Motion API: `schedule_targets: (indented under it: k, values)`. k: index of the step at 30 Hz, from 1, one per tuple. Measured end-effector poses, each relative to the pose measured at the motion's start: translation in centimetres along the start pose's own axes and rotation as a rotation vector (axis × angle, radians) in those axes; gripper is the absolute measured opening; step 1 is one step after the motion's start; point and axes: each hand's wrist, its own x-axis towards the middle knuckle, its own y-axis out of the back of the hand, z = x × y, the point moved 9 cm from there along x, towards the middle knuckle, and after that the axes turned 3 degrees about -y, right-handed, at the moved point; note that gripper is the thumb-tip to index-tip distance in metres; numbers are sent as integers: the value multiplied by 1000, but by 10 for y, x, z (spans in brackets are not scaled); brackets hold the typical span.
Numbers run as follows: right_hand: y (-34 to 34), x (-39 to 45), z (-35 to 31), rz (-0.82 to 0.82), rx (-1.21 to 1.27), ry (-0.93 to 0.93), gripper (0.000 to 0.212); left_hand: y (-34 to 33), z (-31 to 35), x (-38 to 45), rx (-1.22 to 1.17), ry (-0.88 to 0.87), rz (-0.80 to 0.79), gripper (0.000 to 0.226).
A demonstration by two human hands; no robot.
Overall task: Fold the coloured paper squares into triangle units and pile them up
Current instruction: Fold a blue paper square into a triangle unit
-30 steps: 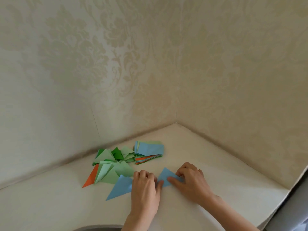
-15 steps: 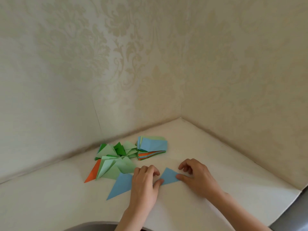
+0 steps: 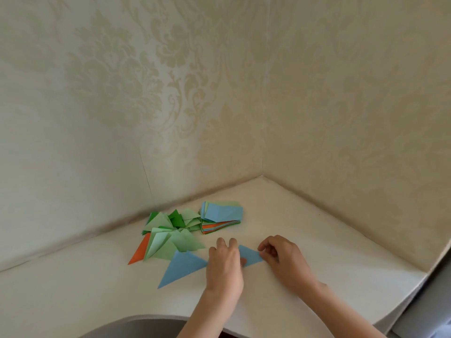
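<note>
On the desk (image 3: 317, 240), the left hand (image 3: 224, 267) presses flat, fingers straight, on the blue paper (image 3: 185, 267). The right hand (image 3: 283, 259) pinches its 3 o'clock tip with curled fingers. Folded triangles (image 3: 170, 232) lie at 10 o'clock, the square stack (image 3: 220, 215) at 12.

Under both hands lies a blue paper piece (image 3: 250, 256), matt and smooth with crisp creases. Beyond the left hand (image 3: 224, 267), matt folded paper triangles (image 3: 170, 237) and a paper stack (image 3: 220, 217). The white table (image 3: 329, 240) looks smooth, faintly satin; the wallpaper (image 3: 170, 93) is embossed.
</note>
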Motion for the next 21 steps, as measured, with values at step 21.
schedule_targets:
  k: [21]
  values:
    - [-30,78,-72,126,-201,111,33,36,-117,-40,-214,136,134,8]
